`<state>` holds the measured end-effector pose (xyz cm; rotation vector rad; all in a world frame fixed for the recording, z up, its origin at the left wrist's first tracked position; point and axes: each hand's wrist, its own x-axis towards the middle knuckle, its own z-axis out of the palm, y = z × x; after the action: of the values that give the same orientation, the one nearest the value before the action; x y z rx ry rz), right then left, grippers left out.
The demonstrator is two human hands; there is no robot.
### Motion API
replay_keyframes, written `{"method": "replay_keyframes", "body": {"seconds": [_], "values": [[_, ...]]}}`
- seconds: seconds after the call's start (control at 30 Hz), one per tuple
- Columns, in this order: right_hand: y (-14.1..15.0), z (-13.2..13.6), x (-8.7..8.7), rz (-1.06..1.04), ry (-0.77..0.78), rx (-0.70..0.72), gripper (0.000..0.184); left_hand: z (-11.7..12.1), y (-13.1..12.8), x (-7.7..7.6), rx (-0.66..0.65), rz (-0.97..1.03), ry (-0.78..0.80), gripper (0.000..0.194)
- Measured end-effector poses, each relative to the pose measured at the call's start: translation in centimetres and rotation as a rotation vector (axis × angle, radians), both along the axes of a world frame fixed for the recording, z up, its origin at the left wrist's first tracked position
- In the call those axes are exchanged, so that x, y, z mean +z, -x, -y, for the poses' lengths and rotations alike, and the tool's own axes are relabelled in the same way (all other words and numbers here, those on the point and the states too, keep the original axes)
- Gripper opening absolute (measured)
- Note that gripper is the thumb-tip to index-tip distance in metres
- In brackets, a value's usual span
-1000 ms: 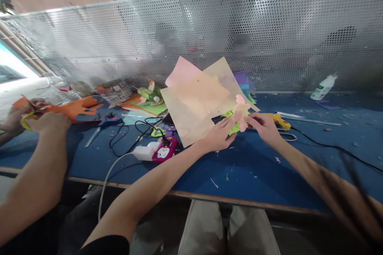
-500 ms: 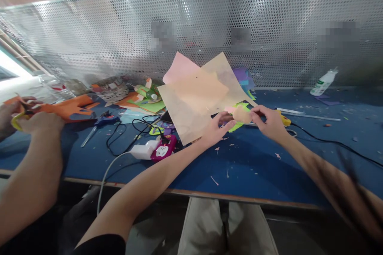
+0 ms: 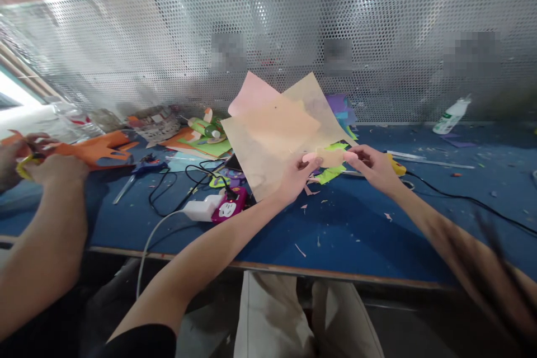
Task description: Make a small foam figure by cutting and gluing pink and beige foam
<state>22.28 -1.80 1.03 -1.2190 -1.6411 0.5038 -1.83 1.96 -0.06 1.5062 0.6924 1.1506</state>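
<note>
Between my two hands is a small cut-paper piece (image 3: 330, 157), tan in the middle with rounded pink ends, held just above the table. My left hand (image 3: 298, 174) pinches it near its left pink end. At the other end, my right hand (image 3: 372, 166) has thumb and fingers closed on the pink tip. Bright green paper (image 3: 331, 174) shows behind and below the piece. Just beyond my left hand lies a large tan sheet (image 3: 260, 170), with a pink sheet (image 3: 247, 95) overlapping it.
To the left, another person's hands (image 3: 62, 170) hold yellow-handled scissors and orange paper (image 3: 98, 148). A magenta power strip (image 3: 230, 207) with white plugs and cables sits beside my left forearm. A glue gun (image 3: 146, 165), a yellow tool (image 3: 396, 165) and a white bottle (image 3: 451, 117) are also there.
My hands have moved slightly apart, and the paper piece now shows stretched sideways with a pink end at each side. Before, a rounded tan part faced me. My legs have shifted left.
</note>
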Motion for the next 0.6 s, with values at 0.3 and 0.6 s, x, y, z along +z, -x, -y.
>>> {"method": "replay_keyframes", "body": {"seconds": [0.3, 0.6], "values": [[0.7, -0.2, -0.6, -0.141, 0.057, 0.008, 0.028, -0.1, -0.4, -0.7, -0.071, -0.014, 0.046, 0.037], [0.7, -0.7, -1.1, -0.364, 0.112, 0.089, 0.032, -0.3, 0.3, -0.4, -0.026, -0.029, 0.025, 0.044]]}}
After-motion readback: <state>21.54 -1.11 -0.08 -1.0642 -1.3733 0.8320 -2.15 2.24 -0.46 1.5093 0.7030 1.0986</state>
